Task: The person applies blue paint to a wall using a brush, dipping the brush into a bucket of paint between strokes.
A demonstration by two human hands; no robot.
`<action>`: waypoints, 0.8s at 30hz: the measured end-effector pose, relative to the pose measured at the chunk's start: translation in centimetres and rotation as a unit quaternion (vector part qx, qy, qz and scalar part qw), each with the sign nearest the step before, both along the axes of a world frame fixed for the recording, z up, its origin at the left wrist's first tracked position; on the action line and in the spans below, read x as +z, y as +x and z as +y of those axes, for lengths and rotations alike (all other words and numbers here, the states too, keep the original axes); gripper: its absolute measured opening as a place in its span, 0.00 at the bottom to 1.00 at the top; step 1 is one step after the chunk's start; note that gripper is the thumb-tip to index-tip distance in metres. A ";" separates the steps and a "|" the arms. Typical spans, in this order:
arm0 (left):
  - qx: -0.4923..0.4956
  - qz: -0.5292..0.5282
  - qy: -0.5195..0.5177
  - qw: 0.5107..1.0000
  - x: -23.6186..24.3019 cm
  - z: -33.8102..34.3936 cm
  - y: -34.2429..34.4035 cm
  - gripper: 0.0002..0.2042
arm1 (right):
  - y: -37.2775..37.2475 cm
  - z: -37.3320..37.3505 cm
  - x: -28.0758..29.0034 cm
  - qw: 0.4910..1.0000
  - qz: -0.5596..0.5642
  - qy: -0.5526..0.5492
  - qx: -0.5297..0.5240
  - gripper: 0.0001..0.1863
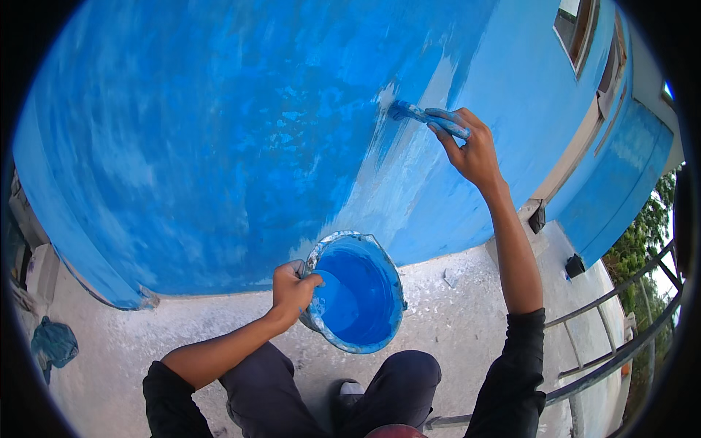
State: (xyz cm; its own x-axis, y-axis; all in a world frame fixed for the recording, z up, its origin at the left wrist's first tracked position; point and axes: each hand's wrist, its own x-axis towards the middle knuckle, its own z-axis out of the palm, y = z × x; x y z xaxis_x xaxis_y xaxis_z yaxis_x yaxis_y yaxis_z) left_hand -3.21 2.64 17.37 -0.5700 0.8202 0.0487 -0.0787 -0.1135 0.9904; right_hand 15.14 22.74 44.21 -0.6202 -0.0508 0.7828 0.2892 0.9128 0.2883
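My right hand is closed round the handle of a paint-smeared paintbrush, whose blue bristles touch the wall. Dark blue paint covers the wall's left and middle, while a paler, streaky patch lies around and below the brush. My left hand grips the rim of a bucket at its left side, fingers partly hidden by the wall of the bucket. Blue paint lies inside it, and dried paint crusts its rim. The bucket is above my knees, tilted so that its inside shows.
Paint-spotted concrete floor runs along the wall's foot. A metal railing stands at the right, with greenery beyond. A dark plastic bag lies at far left. Two small dark objects sit near the wall at right, below a window.
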 end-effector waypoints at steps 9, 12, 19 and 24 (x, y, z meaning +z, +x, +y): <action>-0.012 -0.026 -0.032 0.999 -0.1 -0.6 -1.0 0.13 | -1.0 1.1 -4.9 0.994 -0.004 0.106 -0.006 0.17; 0.003 -0.026 -0.019 0.999 -0.2 -0.5 -0.8 0.13 | 0.8 0.8 -11.1 0.983 -0.162 0.075 -0.035 0.16; 0.004 -0.012 -0.022 1.000 0.8 -0.8 -0.6 0.15 | -0.4 -1.8 -5.8 0.980 -0.193 -0.032 -0.040 0.11; 0.009 -0.004 0.004 1.000 -0.2 -0.6 -1.4 0.17 | -1.9 -3.4 5.0 0.999 0.035 0.031 -0.025 0.13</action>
State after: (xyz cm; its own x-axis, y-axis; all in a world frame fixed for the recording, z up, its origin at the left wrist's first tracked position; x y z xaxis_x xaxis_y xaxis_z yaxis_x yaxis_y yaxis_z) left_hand -4.57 2.07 17.16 -0.5843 0.8100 0.0500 -0.0852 -0.1225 0.9888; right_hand 13.28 19.32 49.19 -0.5665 -0.0712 0.8210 0.3552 0.8779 0.3212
